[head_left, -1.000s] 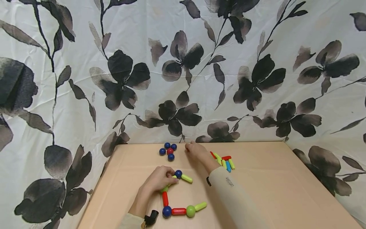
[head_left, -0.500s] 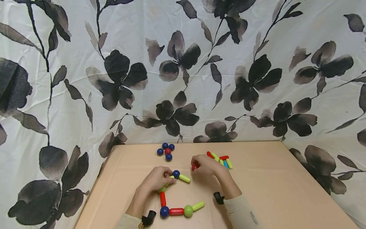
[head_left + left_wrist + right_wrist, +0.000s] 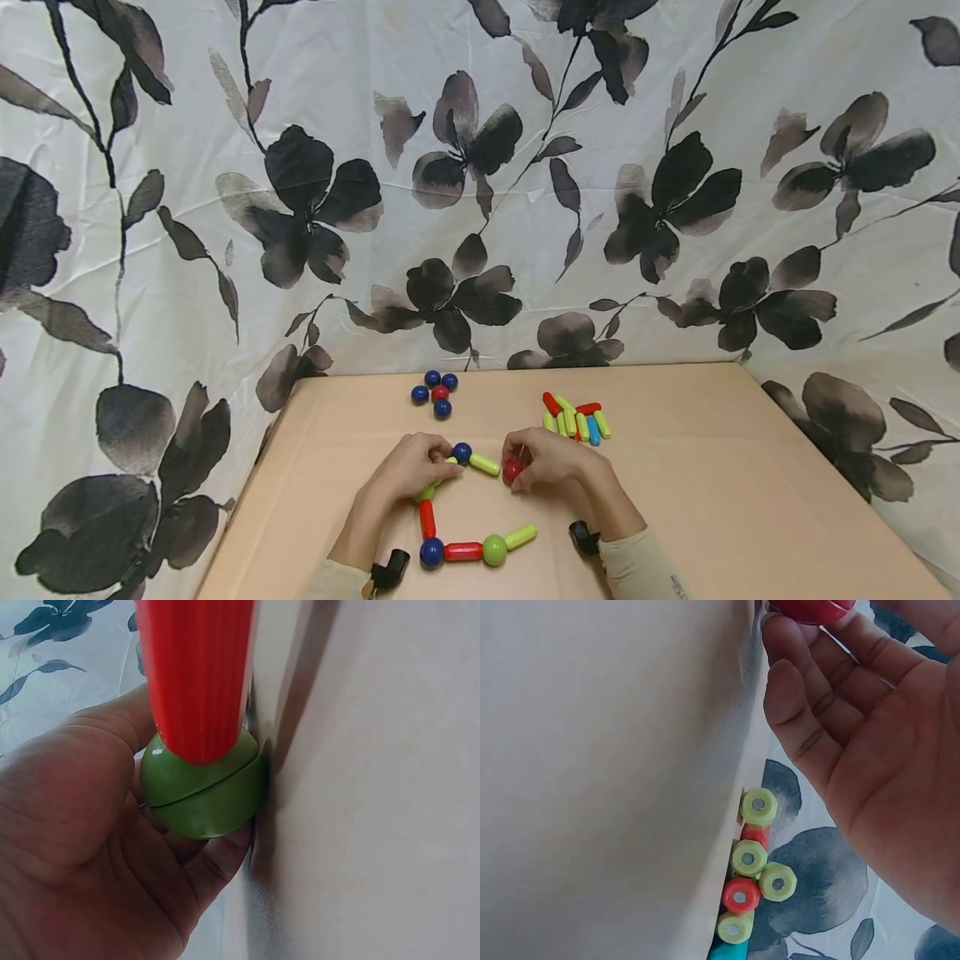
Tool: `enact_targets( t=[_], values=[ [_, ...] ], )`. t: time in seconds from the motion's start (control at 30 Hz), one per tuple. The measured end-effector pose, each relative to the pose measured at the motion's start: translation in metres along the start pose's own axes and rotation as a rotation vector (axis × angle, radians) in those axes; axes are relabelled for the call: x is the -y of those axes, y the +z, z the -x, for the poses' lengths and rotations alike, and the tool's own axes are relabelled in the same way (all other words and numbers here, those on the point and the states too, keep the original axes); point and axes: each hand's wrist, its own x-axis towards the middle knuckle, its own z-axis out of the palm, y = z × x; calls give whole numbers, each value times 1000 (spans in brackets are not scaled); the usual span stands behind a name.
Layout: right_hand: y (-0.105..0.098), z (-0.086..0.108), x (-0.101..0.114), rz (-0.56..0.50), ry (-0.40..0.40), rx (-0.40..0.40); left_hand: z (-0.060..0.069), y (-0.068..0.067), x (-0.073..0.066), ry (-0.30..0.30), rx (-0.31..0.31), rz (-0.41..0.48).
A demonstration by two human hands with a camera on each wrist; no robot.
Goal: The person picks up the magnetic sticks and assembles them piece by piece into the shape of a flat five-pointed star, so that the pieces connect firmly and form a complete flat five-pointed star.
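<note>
A chain of magnetic rods and balls lies on the board. My left hand (image 3: 408,468) pinches its yellow-green rod (image 3: 452,460), mostly hidden by the fingers, beside a blue ball (image 3: 462,453). From that ball another yellow-green rod (image 3: 484,465) points right. The left wrist view shows a green ball (image 3: 202,799) by the palm, joined to a red rod (image 3: 199,675). Lower down follow a blue ball (image 3: 432,553), a red rod (image 3: 463,552), a green ball (image 3: 495,550) and a yellow-green rod (image 3: 521,537). My right hand (image 3: 555,458) grips a red ball (image 3: 513,471) just right of the upper rod's free end.
At the back, several blue balls (image 3: 419,395) surround a red ball (image 3: 440,393). A pile of red, yellow-green and blue rods (image 3: 570,417) lies behind my right hand. The tan board (image 3: 735,483) ends at a floral cloth (image 3: 570,167).
My right hand has come from the back of the board toward the chain, carrying the red ball to the upper rod's end. The left hand keeps its hold on the chain.
</note>
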Motion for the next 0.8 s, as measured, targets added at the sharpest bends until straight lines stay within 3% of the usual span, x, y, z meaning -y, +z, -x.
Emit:
enact_targets(
  t=[0.5,0.8],
  values=[
    [1,1,7,-51,-23,0,-1,2,3,-15,4,9],
    [-7,11,9,-17,1,-25,-2,2,3,-4,6,11]
  ],
)
